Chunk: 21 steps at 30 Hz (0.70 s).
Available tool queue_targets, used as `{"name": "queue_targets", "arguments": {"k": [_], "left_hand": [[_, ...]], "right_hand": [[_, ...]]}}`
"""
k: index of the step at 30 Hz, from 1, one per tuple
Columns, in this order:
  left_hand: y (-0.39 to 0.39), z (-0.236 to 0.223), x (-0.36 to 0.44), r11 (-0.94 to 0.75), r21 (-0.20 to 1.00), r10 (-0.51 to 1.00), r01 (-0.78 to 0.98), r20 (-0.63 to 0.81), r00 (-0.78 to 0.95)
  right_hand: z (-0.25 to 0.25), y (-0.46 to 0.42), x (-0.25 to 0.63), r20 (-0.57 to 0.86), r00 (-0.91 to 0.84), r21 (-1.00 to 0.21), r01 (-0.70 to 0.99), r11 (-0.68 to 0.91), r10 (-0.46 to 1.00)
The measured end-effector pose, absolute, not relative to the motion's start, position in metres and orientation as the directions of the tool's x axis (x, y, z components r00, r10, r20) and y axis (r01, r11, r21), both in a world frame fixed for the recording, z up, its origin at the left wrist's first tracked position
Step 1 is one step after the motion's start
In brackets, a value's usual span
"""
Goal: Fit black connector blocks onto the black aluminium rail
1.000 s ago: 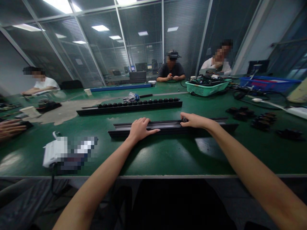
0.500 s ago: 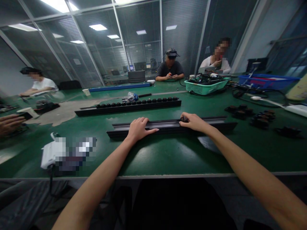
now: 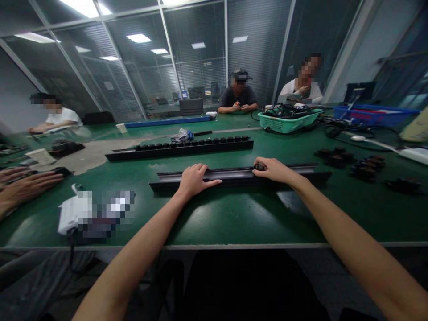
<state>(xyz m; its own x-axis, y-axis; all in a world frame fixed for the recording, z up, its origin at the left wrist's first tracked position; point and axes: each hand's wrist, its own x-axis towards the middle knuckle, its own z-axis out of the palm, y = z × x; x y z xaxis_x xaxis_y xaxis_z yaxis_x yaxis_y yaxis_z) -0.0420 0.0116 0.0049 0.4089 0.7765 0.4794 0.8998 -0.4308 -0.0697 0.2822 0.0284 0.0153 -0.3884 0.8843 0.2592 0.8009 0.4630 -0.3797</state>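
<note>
A long black channel (image 3: pixel 230 180) with a grey inner trough lies across the table in front of me. My left hand (image 3: pixel 195 178) grips it left of the middle, fingers over the far wall and thumb stretched along the near one. Right of the middle, my right hand (image 3: pixel 276 170) has its fingers closed round a small dark round part (image 3: pixel 260 166) at the channel; the fingers hide much of it. Behind lies a second black channel (image 3: pixel 180 151) with a row of small black parts along it.
Several piles of small black parts (image 3: pixel 368 167) lie to the right. A green basket of cables (image 3: pixel 287 125) and a blue tray (image 3: pixel 374 118) stand farther back. A white device (image 3: pixel 72 214) sits at left, near another person's hands (image 3: pixel 30 185). Other people sit around the table.
My right hand has shifted very slightly right along the channel with the small part. At far left, another person's hands have come farther into view. My left hand stays in place.
</note>
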Motion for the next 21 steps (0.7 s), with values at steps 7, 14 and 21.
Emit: {"name": "queue_targets", "arguments": {"k": [7, 14, 21], "left_hand": [[0.0115, 0.0057, -0.0408, -0.435, -0.065, 0.777, 0.898, 0.476, 0.411], [0.0106, 0.0071, -0.0400, -0.436, -0.059, 0.781, 0.898, 0.472, 0.410], [0.0111, 0.0058, -0.0402, -0.428, -0.065, 0.781, 0.901, 0.475, 0.405]], "right_hand": [[0.0145, 0.0287, 0.2857, 0.264, -0.386, -0.375, 0.803, 0.463, 0.884], [0.0161, 0.0297, 0.2885, 0.235, -0.388, -0.349, 0.822, 0.450, 0.891], [0.0173, 0.0282, 0.2901, 0.229, -0.382, -0.337, 0.832, 0.441, 0.895]]}}
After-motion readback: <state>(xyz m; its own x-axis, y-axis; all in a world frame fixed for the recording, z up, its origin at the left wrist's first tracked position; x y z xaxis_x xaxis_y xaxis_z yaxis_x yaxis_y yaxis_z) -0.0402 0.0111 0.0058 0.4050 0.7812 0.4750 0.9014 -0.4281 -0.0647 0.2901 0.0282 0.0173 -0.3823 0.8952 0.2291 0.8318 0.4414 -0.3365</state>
